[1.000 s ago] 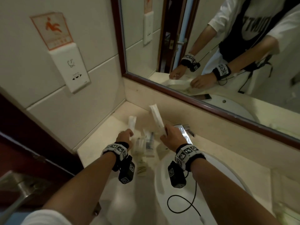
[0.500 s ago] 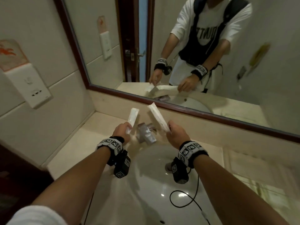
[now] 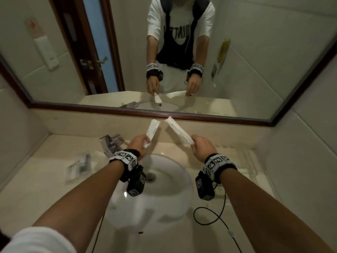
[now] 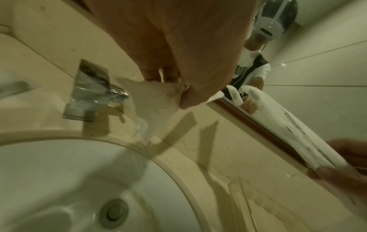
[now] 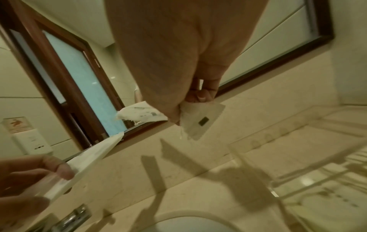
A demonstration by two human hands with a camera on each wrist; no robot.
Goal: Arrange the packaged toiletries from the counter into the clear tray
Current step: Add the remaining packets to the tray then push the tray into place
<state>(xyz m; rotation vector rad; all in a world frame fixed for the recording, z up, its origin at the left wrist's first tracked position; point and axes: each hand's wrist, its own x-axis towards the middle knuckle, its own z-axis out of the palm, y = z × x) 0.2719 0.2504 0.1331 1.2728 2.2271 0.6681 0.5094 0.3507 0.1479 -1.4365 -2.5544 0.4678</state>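
Observation:
Above the back of the sink my left hand [image 3: 144,144] pinches the lower end of a short white packet [image 3: 152,129], which stands upright. My right hand [image 3: 193,144] grips a longer white packet [image 3: 177,132] by its near end, tilted up to the left. The two packets are close together but apart. The clear tray [image 3: 249,162] lies on the counter right of the basin, just right of my right hand; in the right wrist view the clear tray [image 5: 298,150] looks bare. Several more packaged toiletries [image 3: 78,166] lie on the counter left of the sink.
A chrome faucet [image 3: 111,143] stands at the sink's back left, close to my left hand. The white basin [image 3: 164,189] is under both wrists. A wood-framed mirror [image 3: 164,114] runs along the back wall. A black cable [image 3: 218,218] hangs from my right wrist.
Both hands have carried their packets rightward, from above the pile on the left counter to over the basin. The view has swung right, and the clear tray has come into sight.

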